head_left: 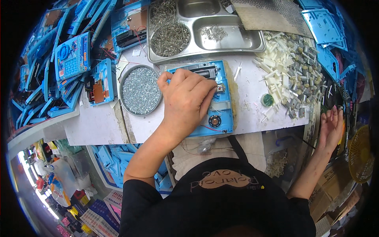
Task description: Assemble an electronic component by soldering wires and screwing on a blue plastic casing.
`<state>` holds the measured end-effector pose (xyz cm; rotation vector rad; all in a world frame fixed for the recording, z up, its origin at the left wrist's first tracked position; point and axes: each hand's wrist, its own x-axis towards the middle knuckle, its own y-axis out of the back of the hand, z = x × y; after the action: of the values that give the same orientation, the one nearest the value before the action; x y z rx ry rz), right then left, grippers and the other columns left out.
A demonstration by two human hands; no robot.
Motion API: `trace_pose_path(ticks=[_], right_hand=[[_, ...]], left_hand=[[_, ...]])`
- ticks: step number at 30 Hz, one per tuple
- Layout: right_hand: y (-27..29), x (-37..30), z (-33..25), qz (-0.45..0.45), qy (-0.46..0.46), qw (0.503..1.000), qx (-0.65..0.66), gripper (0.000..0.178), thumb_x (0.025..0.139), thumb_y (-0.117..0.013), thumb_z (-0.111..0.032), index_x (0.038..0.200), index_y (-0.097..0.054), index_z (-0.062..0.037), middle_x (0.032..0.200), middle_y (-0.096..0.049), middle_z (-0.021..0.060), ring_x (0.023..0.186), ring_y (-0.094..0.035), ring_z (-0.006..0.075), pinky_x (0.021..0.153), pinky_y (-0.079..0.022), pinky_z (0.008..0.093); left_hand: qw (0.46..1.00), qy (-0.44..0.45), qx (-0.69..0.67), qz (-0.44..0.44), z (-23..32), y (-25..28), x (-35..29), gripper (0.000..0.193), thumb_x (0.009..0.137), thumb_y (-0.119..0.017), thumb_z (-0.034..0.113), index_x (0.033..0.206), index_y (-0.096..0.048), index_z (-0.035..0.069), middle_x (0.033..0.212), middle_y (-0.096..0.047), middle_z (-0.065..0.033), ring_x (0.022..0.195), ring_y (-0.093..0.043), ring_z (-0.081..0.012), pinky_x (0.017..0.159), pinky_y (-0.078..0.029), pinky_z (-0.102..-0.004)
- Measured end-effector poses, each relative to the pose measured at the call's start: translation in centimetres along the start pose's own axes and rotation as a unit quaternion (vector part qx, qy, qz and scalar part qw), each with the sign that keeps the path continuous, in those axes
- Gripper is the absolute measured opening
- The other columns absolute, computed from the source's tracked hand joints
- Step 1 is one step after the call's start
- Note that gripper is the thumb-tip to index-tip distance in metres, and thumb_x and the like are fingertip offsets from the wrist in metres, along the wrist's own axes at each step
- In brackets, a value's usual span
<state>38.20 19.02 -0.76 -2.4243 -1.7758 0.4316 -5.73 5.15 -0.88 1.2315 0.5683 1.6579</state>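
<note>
One blue casing (pixel 227 115): lay at the table's (pixel 249 114) near edge.
Red wire (pixel 209 127): could have been pinched if left stray.
Left hand (pixel 187 94): fingers curled over the casing, grip hidden.
Right hand (pixel 331 129): fingers spread loosely beyond the right edge.

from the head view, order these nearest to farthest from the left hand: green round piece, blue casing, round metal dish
1. Blue casing: directly under the left hand
2. Round metal dish: just left
3. Green round piece: well to the right
</note>
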Motion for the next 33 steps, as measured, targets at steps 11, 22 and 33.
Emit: trace_pose_path(ticks=[11,22,33], right_hand=[[8.3,4.5,-1.2,0.017,0.182,0.983,-0.031,0.044,0.107,-0.05,-0.024,0.144,-0.05,-0.0001,0.112,-0.057,0.0094,0.092,-0.051,0.0192,0.081,-0.046,0.0345],[-7.9,-11.4,2.3,-0.238,0.213,0.884,-0.34,0.071,0.084,-0.069,-0.041,0.134,-0.061,0.0091,0.117,-0.064,0.0176,0.103,-0.06,0.0207,0.09,-0.045,0.0325],[-14.1,-12.4,7.0,-0.432,0.162,0.871,-0.168,0.025,0.082,-0.076,-0.003,0.097,-0.057,-0.0033,0.071,-0.05,0.0005,0.058,-0.04,0.0081,0.054,-0.029,0.025]], left_hand=[[1.0,-0.015,0.011,0.006,0.1,-0.2,0.1,0.015,0.074,-0.083,0.012,0.087,-0.075,0.016,0.084,-0.068,0.0041,0.088,-0.058,-0.0183,0.086,-0.031,-0.0391],[1.0,-0.003,0.018,-0.024,0.4,-0.1,-0.2,0.018,0.069,-0.084,0.012,0.085,-0.075,0.015,0.094,-0.059,-0.0017,0.091,-0.054,-0.023,0.085,-0.031,-0.0417],[0.995,0.016,0.005,-0.098,0.8,0.5,0.6,0.018,0.068,-0.081,0.011,0.083,-0.07,0.013,0.099,-0.056,-0.0052,0.094,-0.054,-0.0261,0.088,-0.033,-0.0434]])
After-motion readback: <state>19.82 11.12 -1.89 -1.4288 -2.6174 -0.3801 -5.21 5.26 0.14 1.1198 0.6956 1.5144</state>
